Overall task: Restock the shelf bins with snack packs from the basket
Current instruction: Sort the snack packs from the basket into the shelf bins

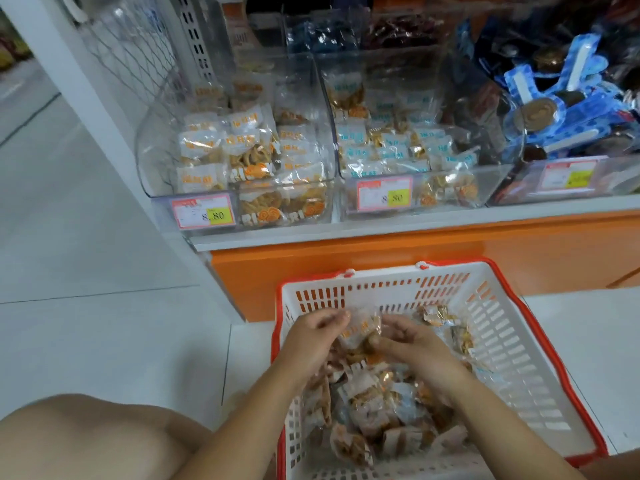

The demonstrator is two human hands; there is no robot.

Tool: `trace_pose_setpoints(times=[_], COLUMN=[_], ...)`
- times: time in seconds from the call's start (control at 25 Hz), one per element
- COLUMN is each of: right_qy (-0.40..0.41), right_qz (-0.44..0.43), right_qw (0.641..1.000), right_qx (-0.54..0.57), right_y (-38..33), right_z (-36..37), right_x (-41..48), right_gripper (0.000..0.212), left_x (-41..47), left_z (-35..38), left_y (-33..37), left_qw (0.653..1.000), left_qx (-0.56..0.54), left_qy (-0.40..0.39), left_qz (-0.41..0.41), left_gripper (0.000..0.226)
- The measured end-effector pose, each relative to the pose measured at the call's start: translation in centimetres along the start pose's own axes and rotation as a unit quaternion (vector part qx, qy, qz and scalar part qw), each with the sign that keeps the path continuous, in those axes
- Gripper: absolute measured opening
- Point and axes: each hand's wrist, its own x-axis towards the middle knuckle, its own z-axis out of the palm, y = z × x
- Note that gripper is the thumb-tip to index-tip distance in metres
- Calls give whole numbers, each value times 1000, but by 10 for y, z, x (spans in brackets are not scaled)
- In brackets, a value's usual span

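Two hands meet over the basket [512, 344], a white slotted one w/ a red rim. It sits on the pale tiled floor [86, 306], right in front of the shelf's orange base panel [381, 265]. Left hand [313, 336] and right hand [408, 337] both have fingers curled onto one snack pack [360, 327]. It has a clear wrapper w/ orange print and is held btwn them, just above the heap. How the fingers sit on its far side: can't tell, too blurred. Below the wrists, more snack packs [377, 410] cover the basket's bottom, mostly centre and near side. A few others [446, 323] lie toward the far-right corner.

Up on the white shelf [346, 233], 3 clear bins stand side by side.
- Left bin [149, 150]: orange-print packs, partly full, piled toward the front.
- Middle bin [485, 188]: same sort of packs but w/ blue print, similar level.
- Right bin [616, 174]: blue-wrapped round brown sweets, heaped high.

Each bin has a price tag on its front. The left tag [204, 213] and middle tag [384, 194] read 8.80. The right tag [568, 174] is too blurred to read. A bare knee [86, 438] shows bottom left, near the basket.
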Motion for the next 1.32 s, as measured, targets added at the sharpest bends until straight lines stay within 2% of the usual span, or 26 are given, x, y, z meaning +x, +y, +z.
trace_pose_setpoints(times=[0.04, 0.12, 0.28, 0.36, 0.44, 0.52, 0.64, 0.76, 0.88, 1.0, 1.08, 1.16, 1.24, 1.28, 1.32], right_qy=[11, 50, 85, 109, 133, 150, 96, 39, 28, 30, 42, 99, 185, 205, 210], right_qz=[-29, -95, -249, -315, -341, -311, -156, -39, 3, 21, 14, -71, -250, -329, -367], right_qw=[999, 992, 959, 933, 918, 917, 921, 876, 880, 860, 849, 851, 875, 876, 878], right_qx=[-21, -72, -108, -133, -153, -198, -344, -479, -475, -509, -527, -510, -371, -286, -227], right_y=[-15, -52, -154, -200, -230, -244, -252, -260, -269, -268, -265, -256, -237, -222, -202], right_z=[6, 19, 61, 82, 95, 103, 115, 126, 130, 132, 128, 115, 99, 91, 82], right_x=[-3, -6, -6, 6, 30, 60, 95, 108, 114, 117, 118, 107, 75, 55, 40], right_gripper=[9, 19, 14, 14, 16, 22, 23, 29, 31, 34, 37, 45, 38, 28, 20], left_x=[-4, -15, -44, -48, -43, -36, -24, -17, -14, -13, -13, -21, -34, -40, -43], left_z=[-7, -28, -98, -137, -170, -192, -205, -209, -214, -217, -214, -204, -186, -173, -158], left_y=[11, 43, 117, 131, 127, 117, 107, 105, 105, 104, 103, 103, 103, 101, 97], left_qw=[999, 992, 936, 896, 860, 846, 863, 873, 884, 889, 879, 838, 793, 787, 797], left_qx=[24, 53, 69, 83, 145, 198, 213, 169, 158, 158, 163, 181, 175, 174, 186], left_qy=[5, 40, 212, 305, 387, 428, 419, 423, 412, 401, 418, 471, 509, 498, 463], left_qz=[28, 110, 274, 310, 301, 249, 188, 173, 155, 155, 164, 208, 286, 319, 341], left_gripper=[16, 12, 10, 11, 17, 30, 33, 34, 35, 37, 39, 38, 31, 28, 25])
